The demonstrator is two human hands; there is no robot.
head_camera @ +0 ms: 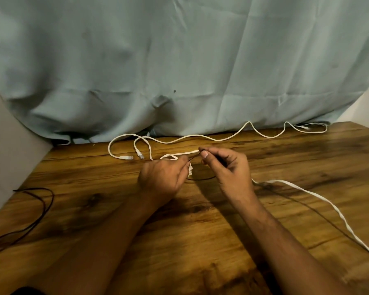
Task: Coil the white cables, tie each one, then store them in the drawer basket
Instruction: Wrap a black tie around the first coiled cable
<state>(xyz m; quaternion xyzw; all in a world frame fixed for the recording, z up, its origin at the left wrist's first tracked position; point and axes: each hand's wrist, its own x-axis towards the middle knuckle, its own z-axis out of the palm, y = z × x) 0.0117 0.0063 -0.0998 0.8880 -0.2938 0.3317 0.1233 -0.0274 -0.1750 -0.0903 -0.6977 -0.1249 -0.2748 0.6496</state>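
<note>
Left hand (161,179) and right hand (228,169) each pinching white cable (188,153), perhaps dark tie (193,159) too

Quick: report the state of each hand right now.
Left hand: closed, pinching the thin dark tie, with the white cable bundle at its fingers.
Right hand: closed, pinching the other end of the same tie.

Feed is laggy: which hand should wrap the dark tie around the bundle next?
Likely right: the right hand pinches the dark tie, while the left hand grips the white cable bundle.
</note>
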